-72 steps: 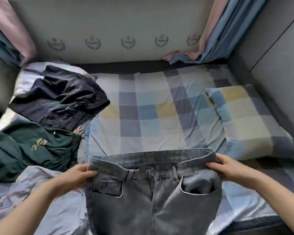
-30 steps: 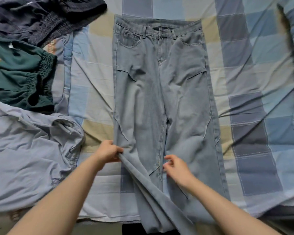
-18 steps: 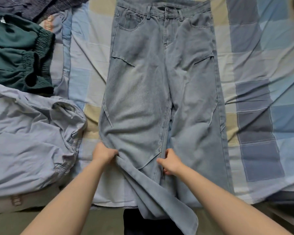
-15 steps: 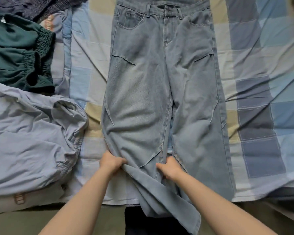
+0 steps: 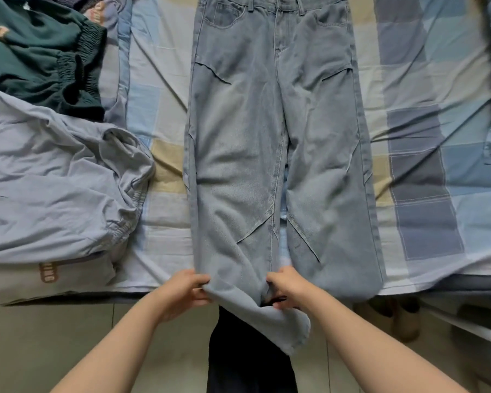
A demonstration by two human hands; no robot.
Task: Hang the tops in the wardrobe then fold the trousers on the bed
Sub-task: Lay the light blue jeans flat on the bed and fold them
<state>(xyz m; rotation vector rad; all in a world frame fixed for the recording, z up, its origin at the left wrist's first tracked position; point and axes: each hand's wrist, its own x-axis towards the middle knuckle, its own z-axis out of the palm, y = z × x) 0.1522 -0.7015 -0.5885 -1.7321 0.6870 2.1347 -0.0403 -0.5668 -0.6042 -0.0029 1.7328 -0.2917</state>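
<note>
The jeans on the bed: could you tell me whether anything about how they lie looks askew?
Yes. The jeans lie flat, but the left leg's lower end is bunched and twisted off the bed edge, gripped by the left hand and right hand. The right leg lies straight.

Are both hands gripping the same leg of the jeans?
Yes, the left hand and right hand pinch opposite edges of one leg of the jeans at the bed's edge.
</note>
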